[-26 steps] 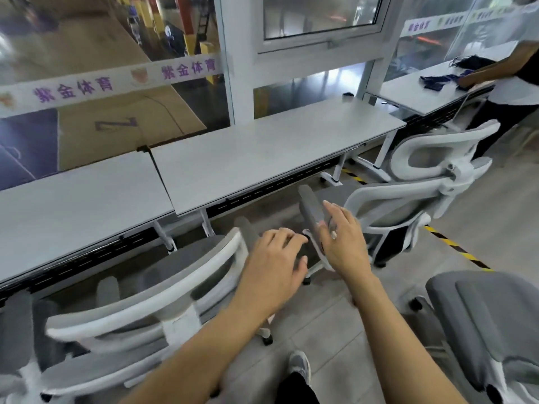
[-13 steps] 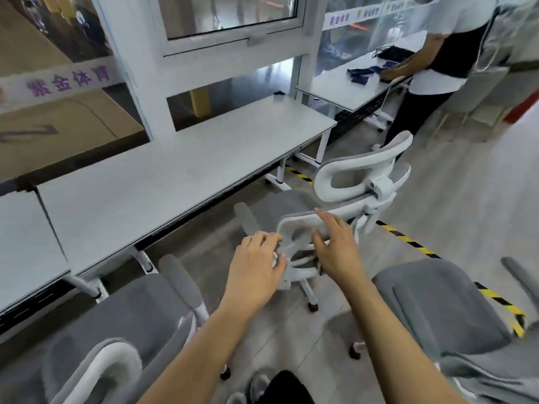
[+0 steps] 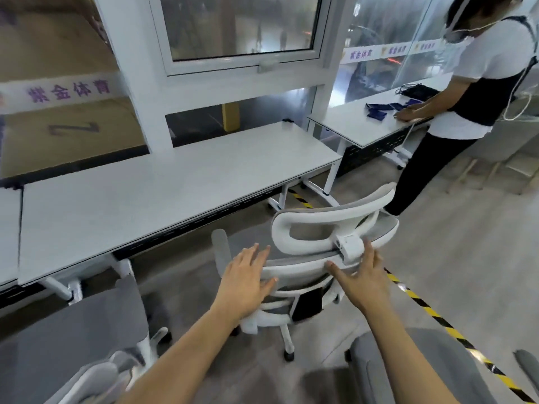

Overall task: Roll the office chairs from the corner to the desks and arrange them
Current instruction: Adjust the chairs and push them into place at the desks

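Since half a second ago the view has swung further right: the chair [image 3: 326, 258] with the white frame now sits nearer the middle, the bystander [image 3: 463, 91] at the far desk [image 3: 364, 123] shows almost whole, and the left desk [image 3: 7, 234] is cut to a sliver at the left edge. Both hands have closed in on the chair back.

The left hand [image 3: 248, 284] lies flat, fingers spread, against the left end of the backrest's top bar, its thumb along the bar. The right hand [image 3: 363, 279] is also spread wide; its fingers reach up over the bar beside the white headrest bracket [image 3: 350, 247], thumb pointing left along the bar. Neither hand is curled round anything, and whether the right palm presses on the bar I cannot tell.

The chair stands on the floor just off the front edge of the long desk [image 3: 175, 193], near that desk's right corner, its seat turned toward the desk and its back toward the camera. A second chair [image 3: 87, 325] stands by the same edge lower left, and a third one [image 3: 408, 368] shows grey at the bottom right. Yellow-black tape [image 3: 431, 313] crosses the floor to the right of the held chair.

No containers show. On the far desk lie dark blue cloths [image 3: 385, 107] under the bystander's hand.
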`<state>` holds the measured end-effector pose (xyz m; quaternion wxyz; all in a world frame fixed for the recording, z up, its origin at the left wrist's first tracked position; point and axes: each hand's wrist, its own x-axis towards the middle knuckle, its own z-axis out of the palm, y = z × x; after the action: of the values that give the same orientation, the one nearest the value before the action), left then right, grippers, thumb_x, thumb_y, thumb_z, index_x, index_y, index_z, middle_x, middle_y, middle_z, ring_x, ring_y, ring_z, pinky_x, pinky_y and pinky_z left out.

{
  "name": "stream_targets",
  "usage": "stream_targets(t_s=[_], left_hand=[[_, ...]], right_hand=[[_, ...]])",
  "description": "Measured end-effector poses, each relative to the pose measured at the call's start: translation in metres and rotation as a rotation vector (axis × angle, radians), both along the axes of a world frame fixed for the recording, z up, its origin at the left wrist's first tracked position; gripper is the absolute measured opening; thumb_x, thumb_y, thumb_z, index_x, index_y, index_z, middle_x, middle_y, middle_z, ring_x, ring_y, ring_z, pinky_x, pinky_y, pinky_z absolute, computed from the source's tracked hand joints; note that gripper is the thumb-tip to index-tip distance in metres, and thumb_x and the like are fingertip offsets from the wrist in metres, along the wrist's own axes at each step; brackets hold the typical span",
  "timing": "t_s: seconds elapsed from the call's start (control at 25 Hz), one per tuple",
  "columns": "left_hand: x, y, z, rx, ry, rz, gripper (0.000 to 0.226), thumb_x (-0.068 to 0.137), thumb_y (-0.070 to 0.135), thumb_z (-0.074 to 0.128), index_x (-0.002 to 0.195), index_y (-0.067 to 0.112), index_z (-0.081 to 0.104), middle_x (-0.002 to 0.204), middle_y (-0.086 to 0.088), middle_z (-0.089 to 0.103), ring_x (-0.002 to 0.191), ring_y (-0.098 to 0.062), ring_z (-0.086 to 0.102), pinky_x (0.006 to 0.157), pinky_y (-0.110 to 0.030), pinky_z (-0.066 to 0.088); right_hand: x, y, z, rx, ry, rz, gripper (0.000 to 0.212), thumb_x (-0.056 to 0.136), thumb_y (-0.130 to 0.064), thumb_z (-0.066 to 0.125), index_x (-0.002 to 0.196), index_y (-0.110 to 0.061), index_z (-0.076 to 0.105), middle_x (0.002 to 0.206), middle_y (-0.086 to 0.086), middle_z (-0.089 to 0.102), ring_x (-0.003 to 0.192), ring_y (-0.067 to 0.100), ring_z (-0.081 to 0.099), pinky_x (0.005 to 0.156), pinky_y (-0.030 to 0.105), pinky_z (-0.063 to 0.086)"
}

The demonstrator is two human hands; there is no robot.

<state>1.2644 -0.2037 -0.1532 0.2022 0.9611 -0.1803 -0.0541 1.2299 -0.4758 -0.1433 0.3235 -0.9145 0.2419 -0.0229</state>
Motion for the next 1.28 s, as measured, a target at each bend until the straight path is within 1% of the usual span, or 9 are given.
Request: stream_targets(t_s=[0.12,0.2,0.28,0.48,0.84,0.92,1.04,1.16,1.28], left_hand=[[0.001,-0.042,-0.025,0.092,-0.047,0.126,0.063,0.093,0.063,0.027,0.144,0.029,0.043,0.142,-0.003,0.049,0.137,-0.029,0.04,0.12,-0.05,0.021],[0.001,-0.06,-0.032,0.083,-0.108,0.215,0.059,0.094,0.062,0.025,0.132,0.029,0.055,0.124,0.0,0.058,0.123,-0.026,0.051,0.116,-0.051,0.028],[0.005,-0.077,-0.031,0.067,-0.115,0.252,0.055,0.095,0.06,0.027,0.129,0.029,0.056,0.119,0.001,0.059,0.119,-0.027,0.051,0.112,-0.052,0.033],[0.026,-0.113,-0.026,0.0,-0.04,0.323,0.043,0.098,0.049,0.04,0.136,0.03,0.049,0.132,0.0,0.053,0.135,-0.029,0.035,0.118,-0.051,0.019],[0.048,-0.129,-0.029,0.005,-0.008,0.363,0.043,0.102,0.046,0.04,0.143,0.031,0.041,0.147,-0.002,0.042,0.147,-0.03,0.02,0.123,-0.048,0.006],[0.044,-0.123,-0.03,0.024,-0.017,0.336,0.05,0.103,0.049,0.036,0.149,0.032,0.031,0.158,-0.004,0.029,0.15,-0.03,0.014,0.123,-0.047,0.007],[0.017,-0.09,-0.029,0.043,-0.054,0.382,0.061,0.101,0.054,0.035,0.156,0.036,0.014,0.164,-0.003,0.018,0.152,-0.028,0.012,0.123,-0.046,0.012],[-0.038,-0.019,-0.029,0.13,-0.136,0.576,0.058,0.098,0.046,0.049,0.152,0.032,0.031,0.156,-0.007,0.037,0.144,-0.033,0.032,0.119,-0.048,0.023],[-0.095,0.064,-0.027,0.323,-0.162,0.818,0.053,0.088,0.035,0.063,0.137,0.022,0.051,0.14,-0.012,0.053,0.13,-0.037,0.046,0.114,-0.054,0.031]], right_hand=[[0.019,-0.03,-0.014,0.169,0.044,0.102,0.119,0.064,-0.081,0.069,0.155,-0.043,0.002,0.166,0.007,-0.016,0.154,0.026,-0.005,0.122,0.05,0.019],[0.027,-0.043,-0.02,0.224,-0.004,0.139,0.119,0.062,-0.077,0.074,0.154,-0.045,0.006,0.164,0.003,-0.022,0.154,0.024,-0.004,0.119,0.049,0.027],[0.043,-0.06,-0.019,0.235,-0.008,0.165,0.118,0.064,-0.073,0.076,0.155,-0.043,0.007,0.165,0.003,-0.02,0.154,0.027,0.002,0.117,0.049,0.031],[0.085,-0.089,-0.008,0.232,-0.004,0.214,0.112,0.072,-0.059,0.08,0.157,-0.039,0.009,0.167,0.004,-0.012,0.154,0.025,0.006,0.117,0.048,0.029],[0.115,-0.11,-0.013,0.108,0.029,0.274,0.112,0.071,-0.075,0.069,0.157,-0.034,0.01,0.166,0.009,0.006,0.152,0.029,0.016,0.115,0.051,0.035],[0.105,-0.107,-0.016,0.063,-0.102,0.252,0.105,0.073,-0.07,0.072,0.154,-0.026,0.023,0.16,0.014,0.024,0.148,0.031,0.025,0.111,0.054,0.039],[0.075,-0.089,-0.022,-0.064,-0.54,0.189,0.067,0.084,-0.052,0.07,0.129,-0.007,0.05,0.125,0.017,0.055,0.119,0.036,0.051,0.095,0.052,0.048],[0.057,-0.043,-0.017,-0.134,-0.697,0.479,0.043,0.086,-0.031,0.066,0.12,-0.007,0.057,0.114,0.013,0.058,0.108,0.033,0.053,0.092,0.047,0.045],[0.068,0.009,-0.014,-0.232,-0.578,0.83,0.049,0.089,-0.024,0.067,0.135,-0.013,0.053,0.129,0.008,0.055,0.116,0.028,0.05,0.102,0.041,0.038]])
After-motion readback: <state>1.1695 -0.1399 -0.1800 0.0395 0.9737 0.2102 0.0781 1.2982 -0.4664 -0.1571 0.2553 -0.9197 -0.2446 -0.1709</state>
